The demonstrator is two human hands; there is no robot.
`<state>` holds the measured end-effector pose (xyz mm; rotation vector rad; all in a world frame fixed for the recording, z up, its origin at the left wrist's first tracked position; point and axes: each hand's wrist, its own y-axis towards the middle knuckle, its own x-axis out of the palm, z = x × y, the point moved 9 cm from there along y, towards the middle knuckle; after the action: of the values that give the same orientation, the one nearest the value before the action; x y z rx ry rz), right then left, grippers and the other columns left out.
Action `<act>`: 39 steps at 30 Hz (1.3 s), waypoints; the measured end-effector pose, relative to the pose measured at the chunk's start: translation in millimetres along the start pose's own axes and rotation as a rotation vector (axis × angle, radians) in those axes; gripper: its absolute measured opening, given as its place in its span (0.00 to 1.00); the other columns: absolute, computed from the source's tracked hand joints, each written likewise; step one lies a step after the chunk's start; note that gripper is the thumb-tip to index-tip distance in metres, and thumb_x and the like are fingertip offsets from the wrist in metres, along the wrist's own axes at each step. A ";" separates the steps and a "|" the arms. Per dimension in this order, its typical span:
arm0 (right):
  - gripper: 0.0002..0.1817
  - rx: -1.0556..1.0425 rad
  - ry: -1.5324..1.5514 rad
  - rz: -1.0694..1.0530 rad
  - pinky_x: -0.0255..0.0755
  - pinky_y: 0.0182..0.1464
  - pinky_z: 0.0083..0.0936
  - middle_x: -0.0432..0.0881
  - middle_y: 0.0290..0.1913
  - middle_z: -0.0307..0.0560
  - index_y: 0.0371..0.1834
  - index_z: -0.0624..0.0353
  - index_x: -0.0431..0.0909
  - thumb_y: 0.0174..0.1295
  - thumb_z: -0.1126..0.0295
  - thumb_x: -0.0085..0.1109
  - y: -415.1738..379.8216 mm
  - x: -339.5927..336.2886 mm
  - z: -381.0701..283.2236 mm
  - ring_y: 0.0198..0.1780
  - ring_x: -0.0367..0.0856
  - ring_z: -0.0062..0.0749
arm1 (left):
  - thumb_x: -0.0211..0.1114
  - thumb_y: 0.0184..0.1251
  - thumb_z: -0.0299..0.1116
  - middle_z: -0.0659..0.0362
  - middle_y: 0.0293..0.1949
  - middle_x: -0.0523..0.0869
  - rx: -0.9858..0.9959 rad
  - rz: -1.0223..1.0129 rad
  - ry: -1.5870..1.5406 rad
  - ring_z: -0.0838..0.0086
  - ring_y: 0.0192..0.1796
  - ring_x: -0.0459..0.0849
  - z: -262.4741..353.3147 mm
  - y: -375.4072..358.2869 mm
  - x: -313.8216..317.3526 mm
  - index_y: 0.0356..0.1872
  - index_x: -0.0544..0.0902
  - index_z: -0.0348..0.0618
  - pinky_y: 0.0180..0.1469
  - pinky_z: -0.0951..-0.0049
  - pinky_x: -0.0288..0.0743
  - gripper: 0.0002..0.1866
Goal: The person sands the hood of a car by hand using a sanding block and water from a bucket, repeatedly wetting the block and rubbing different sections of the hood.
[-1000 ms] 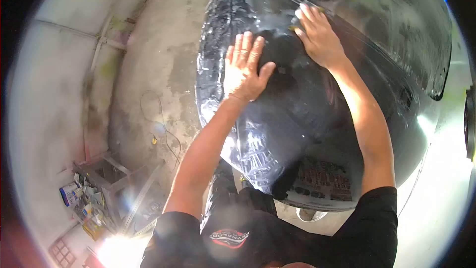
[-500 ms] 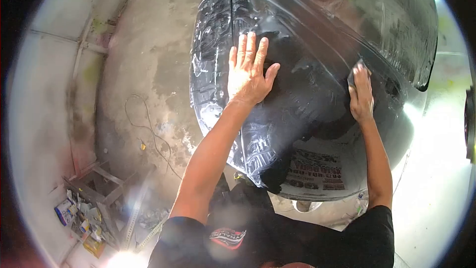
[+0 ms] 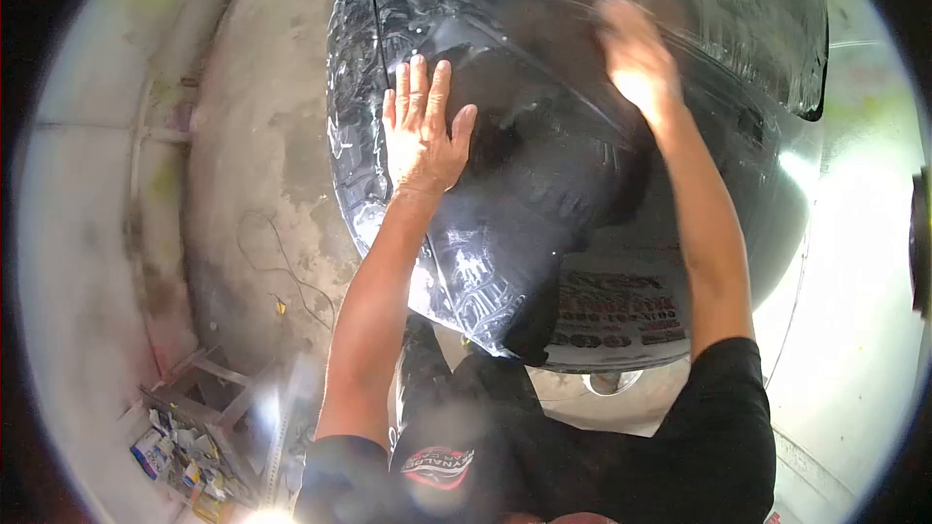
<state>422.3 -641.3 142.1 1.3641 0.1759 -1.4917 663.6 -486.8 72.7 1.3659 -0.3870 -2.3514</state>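
A glossy black curved car panel (image 3: 544, 194) fills the middle, with whitish wet smears along its left edge and upper part. My left hand (image 3: 424, 136) lies flat on its left side, fingers spread, holding nothing. On the upper right of the panel is my right hand (image 3: 636, 58), blurred by motion. Its fingers are smeared, and whatever is beneath them cannot be made out. Reflected lettering shows on the panel's lower part.
A metal frame (image 3: 218, 369) stands at the lower left beside a pile of small items (image 3: 189, 456). A thin cable (image 3: 282, 269) lies on the concrete floor (image 3: 262, 136). A round white object (image 3: 612, 383) is partly under the panel.
My right hand has moved up and to the left across the panel, and it is now blurred. The panel and my left hand appear further left in the view.
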 end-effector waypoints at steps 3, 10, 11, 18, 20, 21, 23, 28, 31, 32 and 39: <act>0.22 0.590 0.270 -0.091 0.60 0.81 0.41 0.75 0.74 0.61 0.70 0.63 0.77 0.78 0.66 0.54 -149.4 -39.8 122.3 0.79 0.69 0.52 | 0.58 0.79 0.54 0.46 0.83 0.62 -0.016 -0.001 0.029 0.50 0.85 0.57 2.9 -0.1 -0.7 0.81 0.67 0.50 0.83 0.44 0.48 0.35; 0.28 0.053 0.174 -0.065 0.62 0.79 0.47 0.74 0.73 0.62 0.69 0.69 0.74 0.74 0.58 0.57 31.7 4.4 -54.4 0.77 0.70 0.54 | 0.56 0.80 0.52 0.45 0.82 0.62 0.001 -0.007 0.030 0.48 0.84 0.58 3.6 -2.1 -1.9 0.81 0.68 0.50 0.82 0.44 0.49 0.34; 0.28 0.095 0.201 -0.014 0.63 0.78 0.47 0.75 0.71 0.61 0.69 0.68 0.73 0.72 0.60 0.59 71.5 15.9 -80.6 0.75 0.71 0.55 | 0.56 0.81 0.51 0.45 0.82 0.63 0.010 0.006 0.034 0.47 0.84 0.58 3.1 0.1 -2.5 0.81 0.68 0.49 0.82 0.44 0.49 0.33; 0.31 -0.111 0.262 -0.113 0.58 0.81 0.48 0.68 0.77 0.61 0.72 0.69 0.70 0.70 0.62 0.59 45.8 -18.4 -123.3 0.78 0.65 0.57 | 0.53 0.82 0.45 0.44 0.80 0.66 0.034 0.055 0.041 0.48 0.83 0.62 3.6 -1.3 -3.0 0.79 0.71 0.48 0.81 0.46 0.52 0.29; 0.33 -0.046 0.246 -0.372 0.60 0.81 0.48 0.69 0.76 0.59 0.73 0.65 0.71 0.67 0.61 0.65 -30.5 -61.0 -127.9 0.77 0.66 0.55 | 0.54 0.82 0.45 0.44 0.80 0.67 0.037 0.070 0.054 0.48 0.82 0.63 3.8 -0.1 -4.6 0.79 0.71 0.48 0.81 0.45 0.53 0.29; 0.36 0.017 0.465 -0.334 0.57 0.83 0.52 0.64 0.80 0.59 0.75 0.63 0.69 0.64 0.62 0.68 -82.2 -83.1 -123.3 0.81 0.62 0.56 | 0.54 0.82 0.45 0.43 0.80 0.67 0.039 0.075 0.055 0.47 0.82 0.63 5.0 -1.4 -5.5 0.79 0.71 0.47 0.81 0.45 0.53 0.29; 0.40 0.006 0.493 -0.453 0.57 0.82 0.54 0.62 0.82 0.57 0.77 0.61 0.68 0.62 0.62 0.71 -155.8 -98.3 -124.7 0.82 0.60 0.57 | 0.56 0.80 0.45 0.43 0.79 0.67 0.041 0.075 0.057 0.46 0.82 0.63 6.4 0.6 -6.0 0.78 0.71 0.47 0.81 0.44 0.54 0.30; 0.41 -0.012 0.378 -0.265 0.58 0.82 0.50 0.62 0.82 0.57 0.78 0.62 0.66 0.63 0.65 0.71 -55.1 -52.2 -111.6 0.83 0.59 0.55 | 0.59 0.78 0.45 0.43 0.78 0.69 0.023 0.075 0.019 0.45 0.81 0.65 5.9 1.0 -9.0 0.77 0.72 0.47 0.81 0.44 0.53 0.30; 0.30 -0.013 0.348 -0.157 0.61 0.80 0.49 0.66 0.80 0.60 0.76 0.65 0.68 0.75 0.62 0.56 60.7 6.7 -104.4 0.79 0.66 0.57 | 0.58 0.77 0.42 0.44 0.79 0.68 -0.001 0.065 -0.011 0.47 0.81 0.63 4.7 1.2 -10.9 0.77 0.72 0.47 0.81 0.44 0.52 0.30; 0.27 -0.164 0.158 -0.041 0.64 0.78 0.51 0.69 0.78 0.60 0.73 0.64 0.71 0.76 0.61 0.54 86.1 32.3 -109.7 0.78 0.68 0.57 | 0.58 0.78 0.42 0.44 0.79 0.68 -0.005 0.056 -0.008 0.48 0.82 0.63 3.6 0.9 -9.1 0.78 0.71 0.47 0.81 0.44 0.52 0.30; 0.27 -0.274 0.130 0.016 0.65 0.76 0.53 0.73 0.74 0.63 0.71 0.65 0.72 0.74 0.62 0.57 81.8 17.2 -146.7 0.75 0.71 0.59 | 0.55 0.80 0.39 0.44 0.80 0.67 -0.021 0.082 -0.101 0.49 0.83 0.61 -2.8 -2.2 -3.2 0.78 0.68 0.38 0.83 0.46 0.49 0.30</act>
<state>579.9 -584.5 120.8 1.2363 0.4355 -1.3120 667.0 -483.5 72.9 1.2023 -0.4376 -2.3557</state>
